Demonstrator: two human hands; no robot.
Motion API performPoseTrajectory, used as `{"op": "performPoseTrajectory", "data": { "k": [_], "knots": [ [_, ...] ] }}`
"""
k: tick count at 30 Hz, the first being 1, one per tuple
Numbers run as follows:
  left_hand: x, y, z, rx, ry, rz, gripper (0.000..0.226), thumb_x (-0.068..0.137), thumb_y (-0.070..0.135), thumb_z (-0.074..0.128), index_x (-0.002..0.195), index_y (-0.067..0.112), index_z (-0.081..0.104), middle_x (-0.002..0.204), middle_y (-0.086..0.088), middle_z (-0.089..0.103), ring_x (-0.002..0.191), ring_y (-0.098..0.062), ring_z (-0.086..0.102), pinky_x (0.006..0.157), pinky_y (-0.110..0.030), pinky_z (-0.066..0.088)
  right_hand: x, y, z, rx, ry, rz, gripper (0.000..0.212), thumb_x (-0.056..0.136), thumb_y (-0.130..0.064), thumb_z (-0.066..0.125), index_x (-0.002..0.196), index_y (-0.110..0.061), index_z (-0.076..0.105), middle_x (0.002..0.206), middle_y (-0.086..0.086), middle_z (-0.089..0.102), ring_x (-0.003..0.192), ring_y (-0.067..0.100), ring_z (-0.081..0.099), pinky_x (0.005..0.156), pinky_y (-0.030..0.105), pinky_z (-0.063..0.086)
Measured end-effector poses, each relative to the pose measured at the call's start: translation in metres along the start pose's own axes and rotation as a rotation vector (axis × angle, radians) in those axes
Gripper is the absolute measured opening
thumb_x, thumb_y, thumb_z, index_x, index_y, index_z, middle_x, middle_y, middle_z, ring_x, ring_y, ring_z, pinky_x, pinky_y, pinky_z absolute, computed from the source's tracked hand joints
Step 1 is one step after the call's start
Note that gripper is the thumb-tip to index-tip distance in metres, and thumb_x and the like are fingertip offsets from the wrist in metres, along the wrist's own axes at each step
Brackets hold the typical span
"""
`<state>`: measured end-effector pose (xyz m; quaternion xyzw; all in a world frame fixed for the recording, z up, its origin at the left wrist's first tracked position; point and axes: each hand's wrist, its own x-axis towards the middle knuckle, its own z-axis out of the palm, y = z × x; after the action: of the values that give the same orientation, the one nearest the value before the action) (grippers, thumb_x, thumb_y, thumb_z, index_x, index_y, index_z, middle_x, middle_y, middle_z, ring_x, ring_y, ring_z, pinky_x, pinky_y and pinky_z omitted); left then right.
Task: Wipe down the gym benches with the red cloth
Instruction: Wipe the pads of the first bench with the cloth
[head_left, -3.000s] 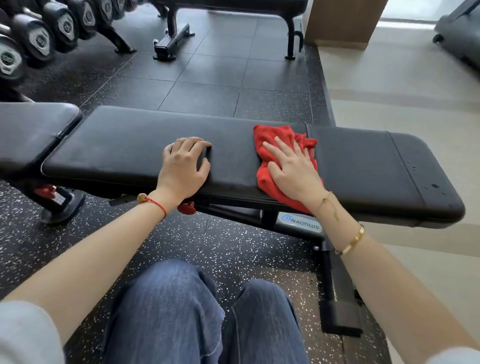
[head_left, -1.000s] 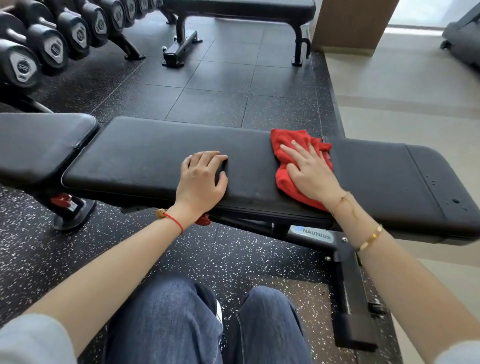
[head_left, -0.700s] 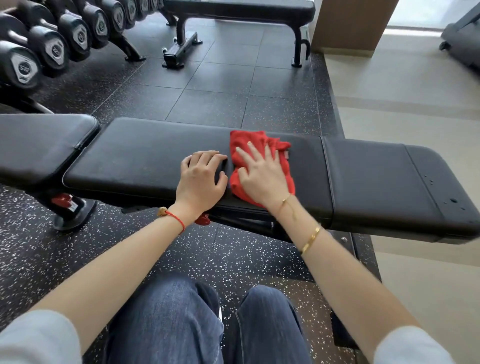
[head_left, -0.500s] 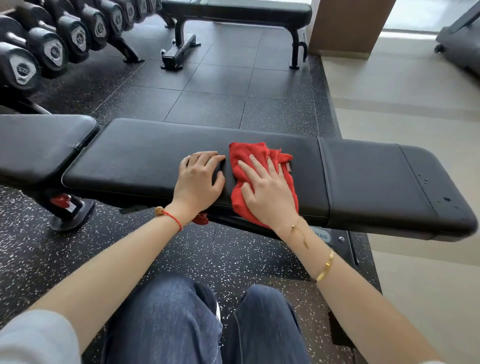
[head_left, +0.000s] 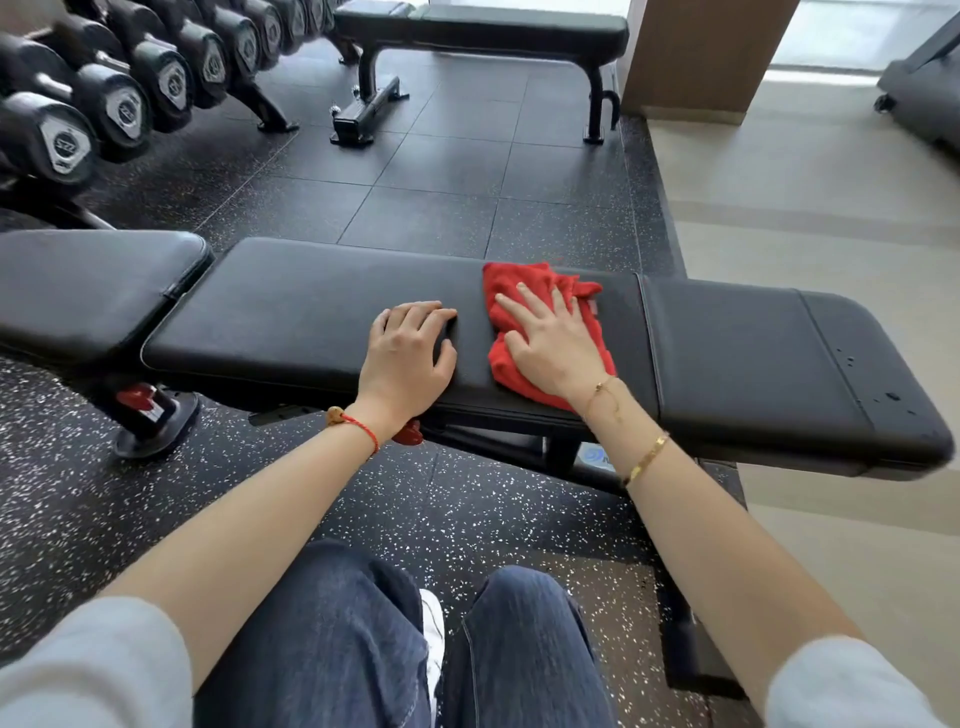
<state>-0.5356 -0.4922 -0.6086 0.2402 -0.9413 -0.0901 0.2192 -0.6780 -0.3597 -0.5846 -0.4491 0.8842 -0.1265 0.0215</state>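
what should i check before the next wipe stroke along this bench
1. Right hand flat on the red cloth, fingers spread: ok.
2. Cloth lies fully on the bench pad, none hanging off the far edge: ok.
3. Left hand braces on the pad, beside the cloth and apart from it: ok.
4. Path to the right over the seat pad: ok, nothing lies on it.
5. Specks near the seat pad's right end: not ok, unwiped.
6. Cloth damp enough: cannot tell.
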Motion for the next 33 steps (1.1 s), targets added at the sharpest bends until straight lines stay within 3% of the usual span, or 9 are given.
{"op": "performPoseTrajectory", "data": {
  "k": [6,11,15,21,26,29,33],
  "knots": [
    [0.000,-0.003,0.001,0.000,0.000,0.015,0.040,0.093,0.028,0.049,0.132,0.021,0.056,0.140,0.001,0.054,0.133,-0.020,0.044,0.117,-0.043,0.027,-0.043,0.026,-0.003,0.085,0.043,-0.130,0.054,0.093,-0.027,0.047,0.145,-0.038,0.038,0.159,-0.009,0.024,0.150,0.024,0.008,0.122,0.042,-0.001],
    [0.000,-0.003,0.003,-0.008,0.012,0.019,0.040,0.094,0.027,0.049,0.132,0.019,0.057,0.138,0.000,0.055,0.132,-0.020,0.045,0.116,-0.044,0.028,-0.013,0.068,-0.016,0.061,0.022,0.080,0.051,0.096,-0.032,0.041,0.146,-0.039,0.034,0.161,-0.008,0.020,0.150,0.027,0.007,0.121,0.049,0.003],
    [0.001,0.000,0.004,-0.001,0.031,0.005,0.038,0.091,0.026,0.050,0.127,0.020,0.059,0.134,0.001,0.057,0.129,-0.021,0.047,0.114,-0.044,0.030,0.036,0.052,-0.013,0.041,-0.035,0.196,0.051,0.097,-0.040,0.033,0.148,-0.041,0.028,0.162,-0.007,0.013,0.149,0.036,0.006,0.121,0.051,0.000],
    [0.002,0.000,0.003,0.017,0.036,-0.003,0.038,0.089,0.027,0.051,0.126,0.022,0.059,0.132,0.003,0.058,0.127,-0.020,0.048,0.112,-0.043,0.031,0.038,-0.017,0.007,0.057,-0.058,-0.041,0.052,0.097,-0.038,0.035,0.148,-0.042,0.029,0.162,-0.008,0.015,0.150,0.033,0.005,0.121,0.051,0.000],
    [0.002,-0.003,0.003,0.016,0.027,0.015,0.041,0.090,0.030,0.048,0.128,0.022,0.059,0.135,0.003,0.057,0.129,-0.020,0.047,0.113,-0.044,0.031,-0.009,0.009,0.003,0.077,-0.013,-0.135,0.053,0.095,-0.030,0.040,0.147,-0.040,0.032,0.161,-0.010,0.019,0.151,0.027,0.005,0.122,0.045,0.000],
    [0.001,-0.004,0.004,0.010,0.028,0.022,0.041,0.090,0.029,0.047,0.129,0.021,0.058,0.135,0.002,0.057,0.129,-0.020,0.047,0.114,-0.044,0.031,-0.023,0.043,-0.006,0.075,0.023,-0.089,0.053,0.095,-0.027,0.043,0.146,-0.040,0.035,0.160,-0.010,0.021,0.151,0.024,0.006,0.122,0.042,-0.002],
    [0.001,-0.003,0.005,0.005,0.036,0.023,0.039,0.091,0.026,0.049,0.129,0.019,0.058,0.134,0.000,0.058,0.128,-0.022,0.048,0.114,-0.045,0.030,0.001,0.068,-0.018,0.056,0.004,0.084,0.050,0.098,-0.033,0.039,0.147,-0.041,0.032,0.161,-0.009,0.018,0.150,0.028,0.007,0.122,0.047,0.001]
  ]
}}
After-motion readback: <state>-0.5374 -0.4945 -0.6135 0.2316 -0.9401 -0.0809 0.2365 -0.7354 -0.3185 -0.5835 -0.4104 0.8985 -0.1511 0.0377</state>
